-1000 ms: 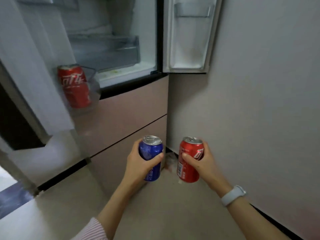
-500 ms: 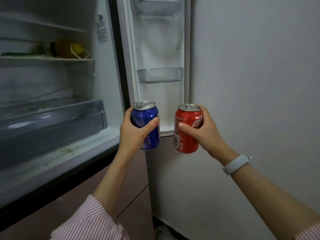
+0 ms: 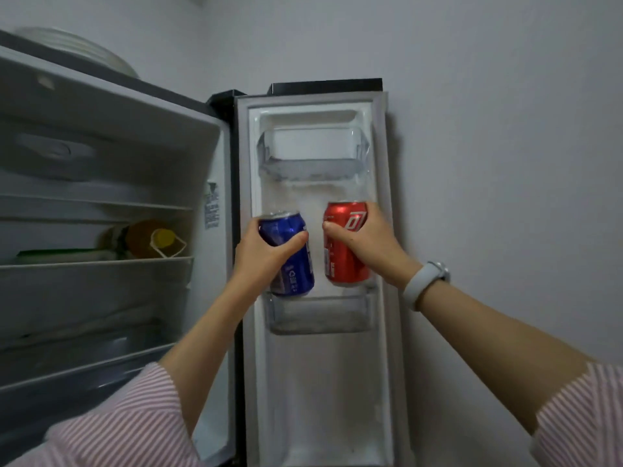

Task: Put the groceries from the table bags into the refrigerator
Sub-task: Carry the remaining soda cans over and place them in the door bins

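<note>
Left hand (image 3: 261, 252): wrapped round the blue can (image 3: 292, 261), mid-frame, tilted a bit
Right hand (image 3: 365, 244): gripping the red can (image 3: 344, 242), upright, just above the lower door bin (image 3: 318, 315)

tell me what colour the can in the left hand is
Blue. The blue can, gripped by the left hand, shows best in the head view.

Illumination is dim, even and cool, with no hard glare. The open refrigerator door (image 3: 320, 230) casts a soft shadow onto the wall (image 3: 505, 129) along its right edge. The refrigerator shelves (image 3: 94, 264) at left are motion-blurred. Wide-angle distortion bends lines near the frame edges.
</note>
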{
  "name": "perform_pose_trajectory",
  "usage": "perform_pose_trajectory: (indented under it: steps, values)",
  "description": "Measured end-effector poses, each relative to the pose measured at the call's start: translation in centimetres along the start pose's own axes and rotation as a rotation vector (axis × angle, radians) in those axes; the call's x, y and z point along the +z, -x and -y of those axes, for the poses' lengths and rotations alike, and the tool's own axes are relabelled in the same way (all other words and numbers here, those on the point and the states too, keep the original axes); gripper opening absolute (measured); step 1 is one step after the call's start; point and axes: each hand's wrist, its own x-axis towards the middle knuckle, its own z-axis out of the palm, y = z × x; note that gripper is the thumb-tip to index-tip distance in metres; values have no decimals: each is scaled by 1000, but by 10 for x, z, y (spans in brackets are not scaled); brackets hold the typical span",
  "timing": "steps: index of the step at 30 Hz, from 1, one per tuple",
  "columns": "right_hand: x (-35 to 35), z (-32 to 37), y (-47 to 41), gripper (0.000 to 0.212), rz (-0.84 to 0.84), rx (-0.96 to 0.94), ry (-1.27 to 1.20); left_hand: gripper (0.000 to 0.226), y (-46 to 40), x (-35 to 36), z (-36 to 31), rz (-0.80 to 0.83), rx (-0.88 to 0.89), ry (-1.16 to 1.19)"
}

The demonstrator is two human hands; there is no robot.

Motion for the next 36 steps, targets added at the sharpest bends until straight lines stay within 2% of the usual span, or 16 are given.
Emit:
perform_pose_trajectory:
  steps: [3,7,9,13,15,21,23,26,30,34,36]
  values:
    - [11,-31,-5,65,11,6,86,59,-6,13,22,58,13,-144]
    - [15,-53,-9,64,108,59,127,62,-13,23,41,110,-75,-196]
    - [16,-59,-11,72,165,71,178,63,-18,22,44,155,-103,-229]
    - [15,-59,-9,83,186,53,245,78,-20,22,44,172,-80,-287]
    - [15,-59,-9,77,157,-1,324,83,-19,22,43,183,-29,-321]
    - [7,-44,-12,50,135,-206,616,68,-20,21,34,189,167,-509]
    - [4,-39,-11,44,129,-290,707,60,-16,18,30,163,246,-552]
    - [16,-12,13,40,135,-310,743,48,3,-16,23,76,333,-673]
    - [22,-16,28,35,32,-352,671,45,9,-24,32,-71,398,-810]
    - [44,-21,66,42,-117,-467,653,43,35,-35,48,-158,492,-860]
    - [61,-24,100,41,-104,-507,623,39,67,-49,59,-184,462,-903]
